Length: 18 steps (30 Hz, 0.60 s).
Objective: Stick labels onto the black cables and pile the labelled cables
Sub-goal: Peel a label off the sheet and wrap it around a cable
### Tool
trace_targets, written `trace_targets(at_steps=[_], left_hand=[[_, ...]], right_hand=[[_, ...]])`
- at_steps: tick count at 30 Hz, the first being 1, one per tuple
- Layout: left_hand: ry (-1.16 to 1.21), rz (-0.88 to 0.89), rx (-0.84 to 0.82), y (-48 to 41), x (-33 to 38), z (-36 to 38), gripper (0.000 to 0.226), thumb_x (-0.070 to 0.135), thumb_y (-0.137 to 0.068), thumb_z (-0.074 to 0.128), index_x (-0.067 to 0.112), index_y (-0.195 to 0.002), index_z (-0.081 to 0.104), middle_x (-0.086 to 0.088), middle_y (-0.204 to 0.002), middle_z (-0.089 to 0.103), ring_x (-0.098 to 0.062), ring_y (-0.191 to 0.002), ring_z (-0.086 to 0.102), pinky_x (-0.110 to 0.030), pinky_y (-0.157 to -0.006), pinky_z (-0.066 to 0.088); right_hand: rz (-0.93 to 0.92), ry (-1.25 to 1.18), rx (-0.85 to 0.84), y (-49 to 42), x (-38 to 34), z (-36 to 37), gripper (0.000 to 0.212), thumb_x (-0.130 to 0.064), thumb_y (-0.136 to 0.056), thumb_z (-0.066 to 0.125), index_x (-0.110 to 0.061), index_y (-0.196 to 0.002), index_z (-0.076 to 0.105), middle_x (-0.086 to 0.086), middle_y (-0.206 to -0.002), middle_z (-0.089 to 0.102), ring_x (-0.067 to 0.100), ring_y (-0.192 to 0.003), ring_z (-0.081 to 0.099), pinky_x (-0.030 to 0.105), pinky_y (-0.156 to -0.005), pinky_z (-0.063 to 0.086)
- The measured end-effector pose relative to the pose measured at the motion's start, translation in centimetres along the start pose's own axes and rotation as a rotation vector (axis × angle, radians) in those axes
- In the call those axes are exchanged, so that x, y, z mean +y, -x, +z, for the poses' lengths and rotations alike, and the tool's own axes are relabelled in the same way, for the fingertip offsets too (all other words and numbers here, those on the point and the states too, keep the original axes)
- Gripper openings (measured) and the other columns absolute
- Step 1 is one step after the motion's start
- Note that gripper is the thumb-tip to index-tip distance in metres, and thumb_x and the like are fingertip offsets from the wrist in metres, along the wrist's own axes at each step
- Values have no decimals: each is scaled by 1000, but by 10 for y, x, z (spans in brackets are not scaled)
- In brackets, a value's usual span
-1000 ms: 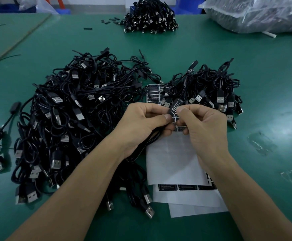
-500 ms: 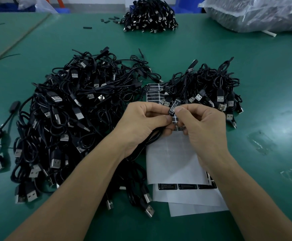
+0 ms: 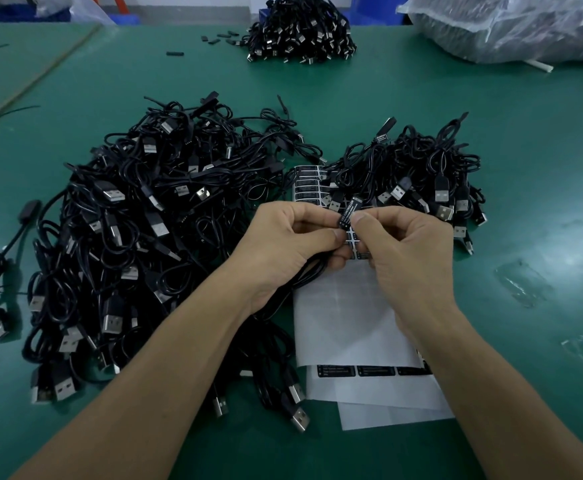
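The label (image 3: 349,213) lies against a black cable (image 3: 304,276), above the label sheet (image 3: 338,306) near the table's (image 3: 491,98) front edge. Our left hand (image 3: 290,244) grips the cable and our right hand (image 3: 408,251) pinches the label. We are mid-sticking; next we likely press it flat.

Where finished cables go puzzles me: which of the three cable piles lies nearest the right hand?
The small pile just beyond the right hand; the big pile lies left, the third pile at the far edge.
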<state>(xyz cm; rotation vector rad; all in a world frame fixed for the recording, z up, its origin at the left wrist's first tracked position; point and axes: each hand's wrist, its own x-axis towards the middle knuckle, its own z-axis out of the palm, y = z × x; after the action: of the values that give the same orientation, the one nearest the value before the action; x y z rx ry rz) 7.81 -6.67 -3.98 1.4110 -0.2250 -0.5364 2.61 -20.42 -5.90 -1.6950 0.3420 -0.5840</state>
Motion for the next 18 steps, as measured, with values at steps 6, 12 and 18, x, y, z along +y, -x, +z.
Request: trace_targets(at_steps=[6,12,18], left_hand=[[-3,2,-5,0,-1,0,11,-8,-86,70,2,-90,70,-13,-68,72,-16,-54,68,-19,-56,55],[-26,9,-17,-1,-3,-1,10,-6,-86,71,3,-90,72,-12,-70,73,-16,-56,68,-20,-57,56],[-41,31,-25,-1,-3,-1,15,-6,-86,72,8,-82,73,-13,-71,73,-17,-57,69,-22,-60,58]], right_hand=[[5,15,26,0,1,2,7,-33,-79,70,-33,-74,76,-5,-64,71,12,-60,67,28,-57,52],[-7,31,47,1,2,2,10,-29,-79,70,-26,-70,74,-7,-62,70,20,-63,71,29,-58,53],[-51,34,69,3,0,4,16,-18,-82,71,-23,-67,72,-13,-56,66,-2,-49,56,13,-52,44]])
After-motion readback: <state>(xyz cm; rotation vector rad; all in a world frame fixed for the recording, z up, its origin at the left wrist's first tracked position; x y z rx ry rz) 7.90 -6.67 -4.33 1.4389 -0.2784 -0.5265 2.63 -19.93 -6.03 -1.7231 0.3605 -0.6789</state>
